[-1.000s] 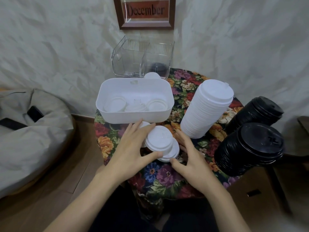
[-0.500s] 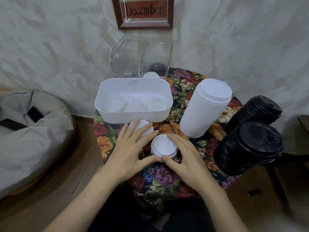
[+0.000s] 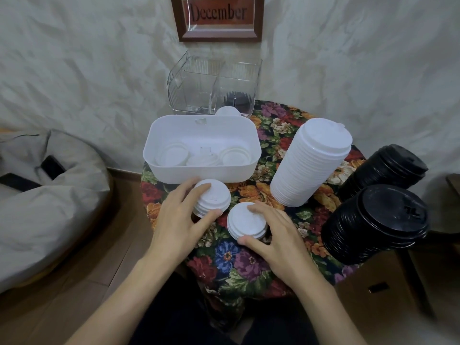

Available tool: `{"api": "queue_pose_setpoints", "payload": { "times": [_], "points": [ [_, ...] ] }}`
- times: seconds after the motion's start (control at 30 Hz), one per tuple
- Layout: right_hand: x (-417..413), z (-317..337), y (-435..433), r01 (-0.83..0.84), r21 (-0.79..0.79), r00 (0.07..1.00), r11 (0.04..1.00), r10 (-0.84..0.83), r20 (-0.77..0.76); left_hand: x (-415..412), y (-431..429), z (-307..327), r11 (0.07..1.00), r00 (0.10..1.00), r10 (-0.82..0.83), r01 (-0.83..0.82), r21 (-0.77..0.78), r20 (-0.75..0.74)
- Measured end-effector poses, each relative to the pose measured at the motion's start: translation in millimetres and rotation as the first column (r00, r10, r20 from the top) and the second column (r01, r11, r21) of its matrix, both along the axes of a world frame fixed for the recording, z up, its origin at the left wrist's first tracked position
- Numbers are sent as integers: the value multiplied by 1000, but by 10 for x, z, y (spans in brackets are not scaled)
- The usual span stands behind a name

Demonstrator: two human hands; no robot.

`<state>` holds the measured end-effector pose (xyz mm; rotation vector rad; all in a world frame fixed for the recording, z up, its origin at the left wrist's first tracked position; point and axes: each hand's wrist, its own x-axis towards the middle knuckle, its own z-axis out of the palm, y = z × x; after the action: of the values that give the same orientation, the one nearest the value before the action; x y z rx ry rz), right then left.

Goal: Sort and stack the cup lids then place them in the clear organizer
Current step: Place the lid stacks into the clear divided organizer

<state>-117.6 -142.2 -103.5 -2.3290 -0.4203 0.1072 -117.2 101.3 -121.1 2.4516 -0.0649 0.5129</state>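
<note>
Stacking step: my left hand [image 3: 179,215] grips one short lid stack [image 3: 211,197], my right hand [image 3: 281,235] a second stack [image 3: 246,221] at its 4 o'clock; next I'd nest them squarely for the clear organizer [image 3: 214,85] at 12 o'clock.

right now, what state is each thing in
left hand, grips the left small lid stack
right hand, grips the right small lid stack
white bin, loose white lids inside
clear organizer, upright, something dark inside
tall white lid stack, stacked, untouched
near black lid stack, stacked, untouched
far black lid stack, stacked, untouched
</note>
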Motion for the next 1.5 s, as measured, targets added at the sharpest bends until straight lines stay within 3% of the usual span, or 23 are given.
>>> {"api": "queue_pose_setpoints", "payload": {
  "times": [0.2, 0.5, 0.9, 1.17, 1.5],
  "points": [
    [-1, 31, 0, 57, 6, 996, 998, -56, -76, -53, -20, 49, 999, 1000, 17, -16, -33, 10],
    [-1, 51, -14, 30, -8, 996, 1000, -31, -80, -143, -105, 158, 984, 994, -89, 98, -147, 70],
    [9, 78, -41, 24, 79, 995, 997, -16, -96, -129, -44, 86, 989, 993, -80, 90, -118, 91],
    [-2, 108, -59, 19, 138, 994, 990, -4, -112, -150, -126, 113, 988, 977, -125, 139, -73, 174],
    [-60, 145, -125, 2, 309, 993, 951, 33, -109, -76, -323, 20, 946, 942, -298, 269, 181, 157]
  ]
}}
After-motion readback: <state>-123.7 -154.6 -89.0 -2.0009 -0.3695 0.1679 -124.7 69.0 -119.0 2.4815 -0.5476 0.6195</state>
